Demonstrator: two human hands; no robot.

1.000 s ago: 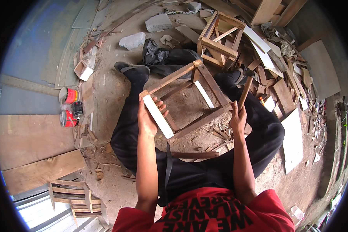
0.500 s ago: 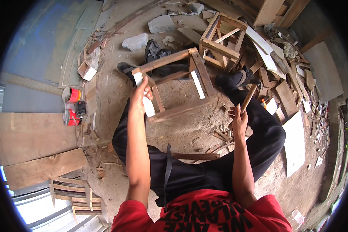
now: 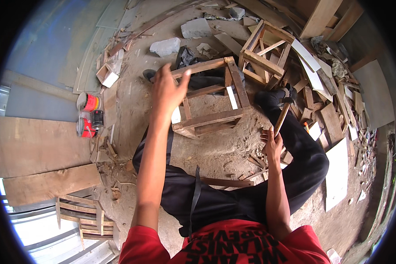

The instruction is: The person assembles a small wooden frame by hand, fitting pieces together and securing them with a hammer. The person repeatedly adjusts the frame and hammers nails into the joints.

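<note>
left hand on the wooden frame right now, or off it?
Cannot tell. In the head view the left hand is spread open and overlaps the wooden frame's top rail, but neither contact nor gap shows plainly.

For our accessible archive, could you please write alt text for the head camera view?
Seen from above, a seated person's open left hand reaches over a small wooden frame on a dirt floor, while the right hand grips a hammer by its wooden handle. A second wooden frame, wood scraps and red paint cans lie around.
</note>
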